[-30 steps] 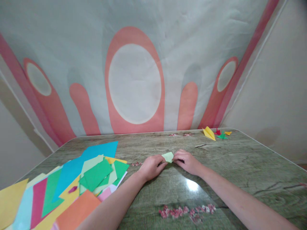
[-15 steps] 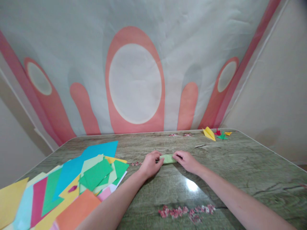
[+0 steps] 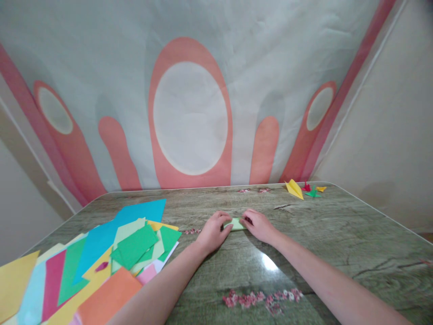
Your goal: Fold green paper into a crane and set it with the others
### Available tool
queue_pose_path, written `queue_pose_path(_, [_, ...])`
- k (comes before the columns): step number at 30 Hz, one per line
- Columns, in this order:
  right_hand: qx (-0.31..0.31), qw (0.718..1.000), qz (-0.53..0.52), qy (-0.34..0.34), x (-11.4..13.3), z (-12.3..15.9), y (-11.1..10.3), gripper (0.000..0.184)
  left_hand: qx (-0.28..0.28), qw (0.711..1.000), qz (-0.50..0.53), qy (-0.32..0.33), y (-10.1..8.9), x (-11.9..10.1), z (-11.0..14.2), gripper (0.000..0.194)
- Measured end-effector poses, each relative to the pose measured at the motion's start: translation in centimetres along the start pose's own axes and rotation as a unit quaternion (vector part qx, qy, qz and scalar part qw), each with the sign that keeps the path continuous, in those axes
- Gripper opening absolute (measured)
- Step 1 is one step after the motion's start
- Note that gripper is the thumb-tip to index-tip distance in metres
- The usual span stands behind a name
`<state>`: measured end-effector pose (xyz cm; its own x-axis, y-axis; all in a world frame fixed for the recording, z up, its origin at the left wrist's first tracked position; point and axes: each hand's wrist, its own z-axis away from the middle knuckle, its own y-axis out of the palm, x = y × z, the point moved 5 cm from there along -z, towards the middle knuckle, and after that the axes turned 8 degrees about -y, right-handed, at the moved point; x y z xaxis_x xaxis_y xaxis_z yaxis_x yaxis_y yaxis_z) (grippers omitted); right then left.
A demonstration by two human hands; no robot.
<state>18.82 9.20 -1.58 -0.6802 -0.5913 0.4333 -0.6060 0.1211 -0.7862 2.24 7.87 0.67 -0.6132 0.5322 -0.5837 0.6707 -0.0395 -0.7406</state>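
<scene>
A small light-green folded paper (image 3: 237,224) lies on the wood-patterned table (image 3: 216,280) between my hands. My left hand (image 3: 215,229) grips its left end, thumb at the near edge and fingers curled over the far side. At the right end, my right hand (image 3: 258,224) pinches the paper between thumb and fingers. Both ends of the paper are hidden under my fingers, so its full shape cannot be seen.
Coloured paper sheets in blue (image 3: 140,212), green (image 3: 135,246) and orange (image 3: 108,298) overlap on the left. At the back right sit a yellow paper plane (image 3: 294,189) and small folded papers, including a green one (image 3: 311,192). A printed backdrop (image 3: 191,117) hangs behind the table.
My right hand has shifted slightly left and away from me along the paper, coming nearer my left hand. Less of the green paper shows between them. My left hand has barely moved.
</scene>
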Motion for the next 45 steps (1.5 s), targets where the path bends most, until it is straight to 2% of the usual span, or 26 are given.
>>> queue_pose_path(5, [-0.003, 1.0, 0.0, 0.009, -0.4, -0.1, 0.4, 0.013, 0.021, 0.997, -0.07, 0.025, 0.0, -0.7, 0.3, 0.023])
queue_pose_path(9, [-0.006, 1.0, -0.001, 0.009, -0.4, 0.0, 0.4, 0.013, 0.032, 0.982, -0.181, 0.04, 0.1, -3.1, 1.2, 0.026])
queue_pose_path(12, [-0.004, 1.0, -0.015, 0.01, -0.5, 0.0, 0.4, 0.013, 0.057, 0.97, -0.238, 0.017, 1.2, -4.9, 2.4, 0.041])
queue_pose_path(15, [-0.009, 0.999, -0.027, 0.014, -0.4, 0.0, 0.3, 0.011, 0.086, 0.961, -0.264, -0.004, 2.6, -5.8, 3.4, 0.061])
queue_pose_path(20, [-0.017, 0.999, -0.037, 0.015, -0.3, 0.1, 0.2, 0.008, 0.121, 0.957, -0.262, -0.019, 3.4, -5.6, 3.8, 0.068])
queue_pose_path(22, [-0.025, 0.998, -0.047, 0.021, -0.3, 0.2, 0.0, 0.003, 0.122, 0.958, -0.258, -0.018, 3.4, -5.5, 3.7, 0.068])
queue_pose_path(25, [-0.031, 0.997, -0.067, 0.02, -0.2, 0.4, -0.1, 0.013, 0.122, 0.96, -0.252, -0.015, 3.3, -5.4, 3.7, 0.067])
queue_pose_path(34, [-0.031, 0.996, -0.082, 0.001, 0.2, 0.6, -0.3, 0.009, 0.117, 0.963, -0.244, -0.01, 3.4, -5.0, 3.9, 0.068])
queue_pose_path(40, [-0.046, 0.996, -0.077, 0.018, 0.1, 1.0, -0.6, 0.007, 0.123, 0.964, -0.237, -0.01, 3.3, -5.0, 3.7, 0.067])
queue_pose_path(45, [-0.031, 0.996, -0.087, 0.017, -0.2, 1.4, -0.8, 0.018, 0.127, 0.965, -0.231, -0.007, 3.3, -5.0, 3.7, 0.067])
